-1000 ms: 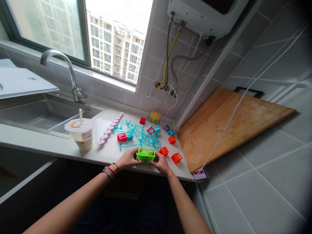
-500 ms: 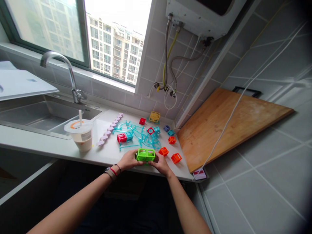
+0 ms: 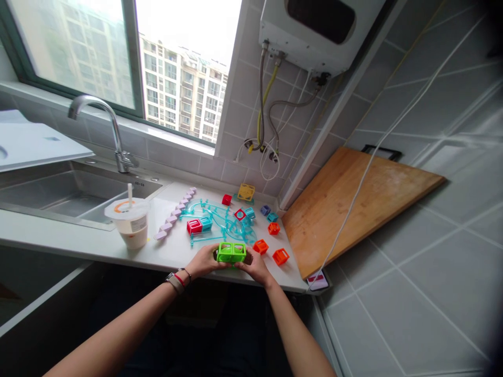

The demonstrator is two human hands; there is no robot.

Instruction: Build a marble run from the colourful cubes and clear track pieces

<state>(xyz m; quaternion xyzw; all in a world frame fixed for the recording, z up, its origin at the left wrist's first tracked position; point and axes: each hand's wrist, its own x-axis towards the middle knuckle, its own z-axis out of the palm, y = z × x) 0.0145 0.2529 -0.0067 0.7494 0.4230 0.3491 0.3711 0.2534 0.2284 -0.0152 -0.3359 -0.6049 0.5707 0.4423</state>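
Observation:
A green toy block piece (image 3: pixel 231 252), built like two open-framed cubes side by side, is held between my two hands at the counter's front edge. My left hand (image 3: pixel 205 261) grips its left end and my right hand (image 3: pixel 254 265) its right end, fingers closed round it. Just right of my right hand lie orange cube blocks (image 3: pixel 260 246). Beyond the green piece, clear teal track pieces (image 3: pixel 231 225) spread over the counter. A red block (image 3: pixel 194 226) touches a teal block (image 3: pixel 205 224) among them.
A lidded drink cup (image 3: pixel 131 225) with a straw stands left, near the sink (image 3: pixel 98 225). A zigzag lilac strip (image 3: pixel 173 215) lies beside the tracks. A yellow block (image 3: pixel 246 192) sits at the back. The wooden board (image 3: pixel 353 204) leans at right, with a white cable (image 3: pixel 353 199) across it.
The view has shifted slightly, showing more of the heater at the top. Both hands keep their hold on the green block piece, with little visible movement.

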